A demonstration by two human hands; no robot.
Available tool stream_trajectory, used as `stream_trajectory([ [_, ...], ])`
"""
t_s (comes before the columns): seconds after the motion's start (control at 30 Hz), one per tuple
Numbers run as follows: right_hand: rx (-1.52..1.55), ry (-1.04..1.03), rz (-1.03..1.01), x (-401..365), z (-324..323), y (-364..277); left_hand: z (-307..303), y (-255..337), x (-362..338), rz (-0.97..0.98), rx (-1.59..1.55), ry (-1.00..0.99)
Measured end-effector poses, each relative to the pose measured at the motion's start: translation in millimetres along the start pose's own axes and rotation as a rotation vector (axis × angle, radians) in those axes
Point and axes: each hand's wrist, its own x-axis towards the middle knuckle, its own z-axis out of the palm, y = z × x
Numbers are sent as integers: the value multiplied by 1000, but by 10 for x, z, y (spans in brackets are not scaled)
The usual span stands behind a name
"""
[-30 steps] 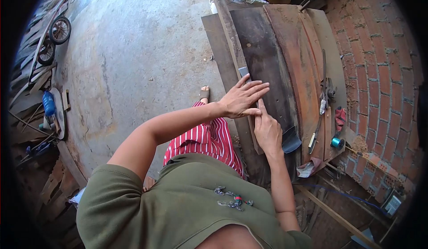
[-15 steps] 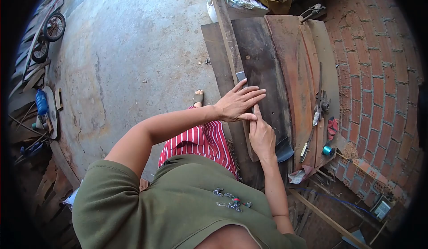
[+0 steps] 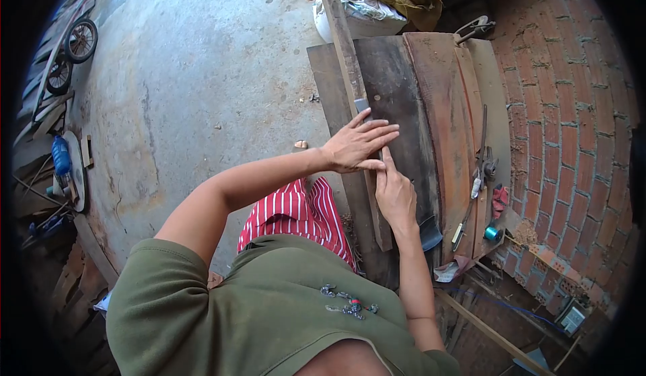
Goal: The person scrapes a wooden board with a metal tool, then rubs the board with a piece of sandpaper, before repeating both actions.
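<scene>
A long narrow wooden strip (image 3: 340, 29) lies lengthwise over dark boards (image 3: 397, 73). My left hand (image 3: 355, 148) rests palm down across the strip, its fingers spread on top of a flat tool. The tool's grey metal end (image 3: 361, 105) shows just beyond those fingertips. Behind it, nearer my body, my right hand (image 3: 397, 198) is wrapped round the tool's rear part, index finger stretched forward under the left hand. The handle is hidden by my hands. To the right of the strip lies a dark curved piece (image 3: 430, 233).
Reddish planks (image 3: 444, 107) hold a long thin tool (image 3: 482, 134), a knife (image 3: 458, 233), a red cloth (image 3: 499, 201) and a teal spool (image 3: 492, 233). A brick wall (image 3: 565, 134) stands right. A white sack (image 3: 356, 16) is beyond the boards; wheels (image 3: 81, 40) are far left.
Both hands and the grey metal end have slid a little forward along the strip, away from my body. The boards sit slightly lower in view, and my left forearm now covers more of the foot.
</scene>
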Motion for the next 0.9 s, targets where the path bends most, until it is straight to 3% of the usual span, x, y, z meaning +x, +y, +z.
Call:
stream_trajectory([
  [0.17, 55, 91, -13, 632, 87, -197, -306, -646, 264, -29, 154, 56],
  [0.27, 18, 133, -72, 432, 131, -105, -164, -375, 136, -39, 102, 57],
  [0.37, -36, 34, -28, 131, 78, -55, -16, -56, -29, -52, -17, 26],
  [0.6, -94, 31, 16, 519, -57, -315, -288, -559, 205, -35, 56, 109],
  [0.8, 12, 23, 12, 211, 73, -169, -89, -208, 21, -42, -12, 4],
  [0.9, -17, 19, 16, 485, 32, -276, -146, -285, 23, -89, -104, 211],
])
